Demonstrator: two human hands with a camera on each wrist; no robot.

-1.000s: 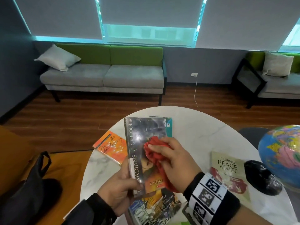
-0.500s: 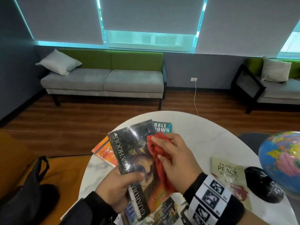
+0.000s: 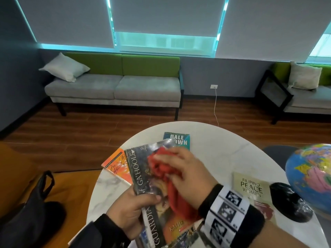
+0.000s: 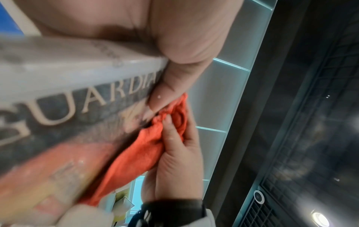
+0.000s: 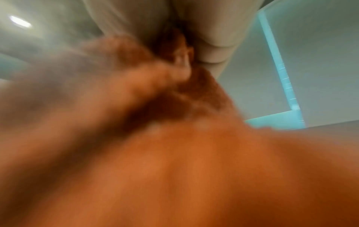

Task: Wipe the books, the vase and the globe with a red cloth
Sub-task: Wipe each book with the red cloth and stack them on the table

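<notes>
My left hand (image 3: 133, 210) grips the dark Guardians of Ga'Hoole book (image 3: 143, 178) by its spine side, lifted over the white round table (image 3: 223, 149). On the book's cover my right hand (image 3: 180, 169) presses the bunched red cloth (image 3: 168, 178), fingers curled round it. The left wrist view shows the book's title (image 4: 77, 104) close up, with the red cloth (image 4: 139, 155) held in the right hand (image 4: 178, 155). The right wrist view is a blur of the cloth (image 5: 184, 169). At the right edge stands the globe (image 3: 311, 174). No vase is in view.
Several more books lie on the table: an orange one (image 3: 118, 167), a teal Dale Brown (image 3: 177, 139), Filipino Peace Women (image 3: 251, 188), and others under my wrists. The globe's black base (image 3: 288, 201) sits beside it. A black bag (image 3: 34, 208) rests at left.
The book has tilted leftward in my left hand, and my right hand has slid the cloth up toward the cover's top. My head view has dropped slightly toward the table.
</notes>
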